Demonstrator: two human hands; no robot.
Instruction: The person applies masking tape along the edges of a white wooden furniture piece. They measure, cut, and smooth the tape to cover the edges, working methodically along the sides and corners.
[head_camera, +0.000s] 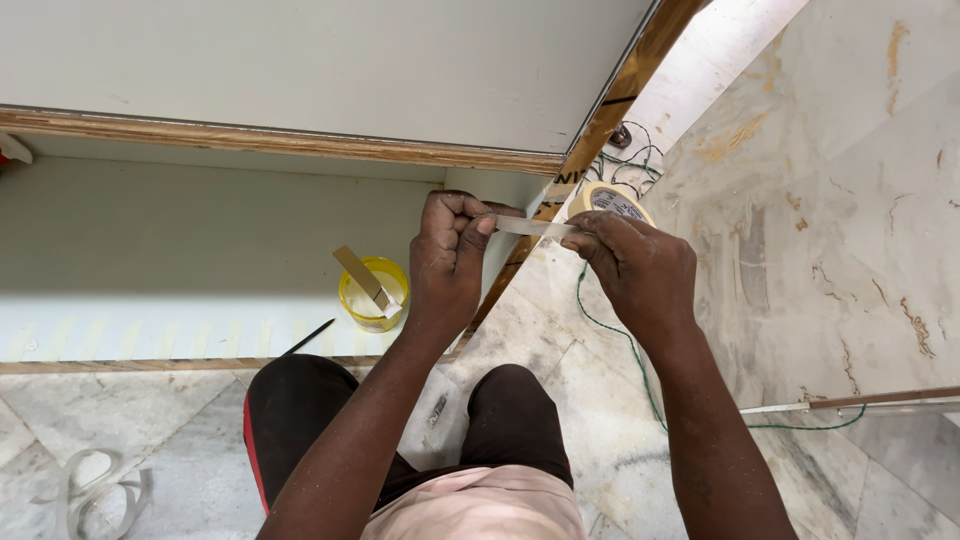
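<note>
Tape pulled taut between pinched fingertips, over plywood board edge. Left hand closed on free end; right hand gripping beige roll, printed core label partly hidden. Beyond: yellow plastic tub with flat wooden stick, thin black pencil, tangled green wire on veined marble floor. Pale metal shape lower left unclear.

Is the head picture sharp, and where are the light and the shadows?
Head view: sharp on both hands, left hand and right hand, and on the tape roll; bright light along the marble floor at top right; soft shade under the plywood board; straight edges bend slightly near the frame's borders.
</note>
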